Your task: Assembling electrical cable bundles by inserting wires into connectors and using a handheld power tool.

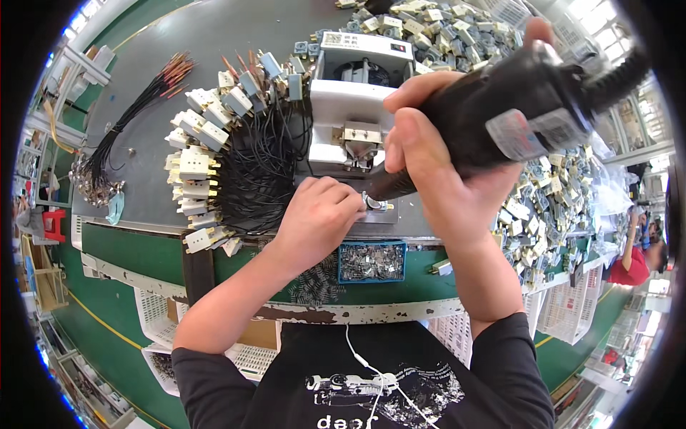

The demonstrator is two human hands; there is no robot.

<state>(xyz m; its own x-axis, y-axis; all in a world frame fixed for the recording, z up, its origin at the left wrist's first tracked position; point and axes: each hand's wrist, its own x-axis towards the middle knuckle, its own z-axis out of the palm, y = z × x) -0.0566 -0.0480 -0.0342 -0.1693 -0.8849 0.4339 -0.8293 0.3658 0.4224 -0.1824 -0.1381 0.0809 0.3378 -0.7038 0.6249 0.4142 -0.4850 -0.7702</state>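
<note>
My right hand (pixel 454 168) is wrapped round a black electric screwdriver (pixel 493 107), whose narrow end slants down and left toward the work spot. There, at its tip, lies a small block with brass terminals (pixel 376 205), mostly covered. My left hand (pixel 318 214) has its fingers pinched together against that block, on a small metal plate (pixel 386 217). Directly behind stands a white screw feeder (pixel 343 96). Left of it are rows of white and grey socket blocks (pixel 196 163) with black wires (pixel 254 168) running to my left hand's side.
A blue tray (pixel 371 244) of small metal parts sits at the near edge, beside loose dark parts (pixel 318 280). Heaps of socket blocks (pixel 547 207) cover the right side and the back. A wire bundle (pixel 136 100) lies far left. A person in red (pixel 630 266) is at the far right.
</note>
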